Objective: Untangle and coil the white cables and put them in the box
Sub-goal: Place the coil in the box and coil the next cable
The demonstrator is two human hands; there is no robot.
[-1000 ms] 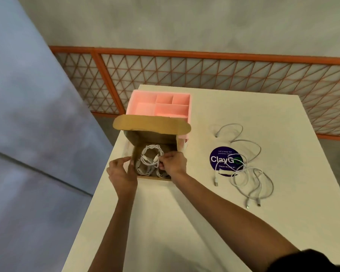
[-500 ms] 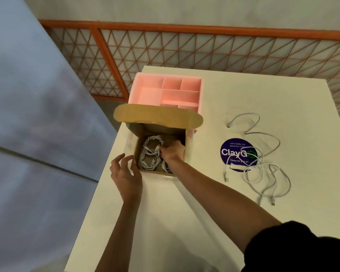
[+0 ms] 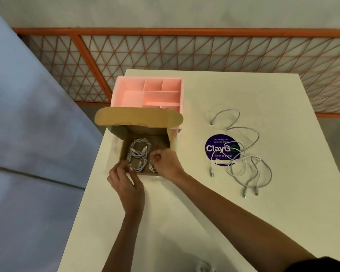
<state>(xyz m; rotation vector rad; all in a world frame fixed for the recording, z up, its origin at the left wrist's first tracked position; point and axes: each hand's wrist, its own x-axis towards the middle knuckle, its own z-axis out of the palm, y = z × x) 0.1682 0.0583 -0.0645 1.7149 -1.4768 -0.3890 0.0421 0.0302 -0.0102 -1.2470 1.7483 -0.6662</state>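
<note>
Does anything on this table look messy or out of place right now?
Yes: loose white cables lie tangled on the table, right of the cardboard box, draped over the purple ClayGo sticker. The coiled cables sit neatly inside the box. Nothing looks spilled or damaged.

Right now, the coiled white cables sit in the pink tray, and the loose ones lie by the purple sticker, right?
Not quite: the head view shows the coiled cables in the brown cardboard box, not the pink tray. The loose ones do lie by the purple sticker.

Bare table (image 3: 194, 197) between box (image 3: 171, 141) and loose cables (image 3: 243, 163); lid (image 3: 138, 117) upright behind.
</note>
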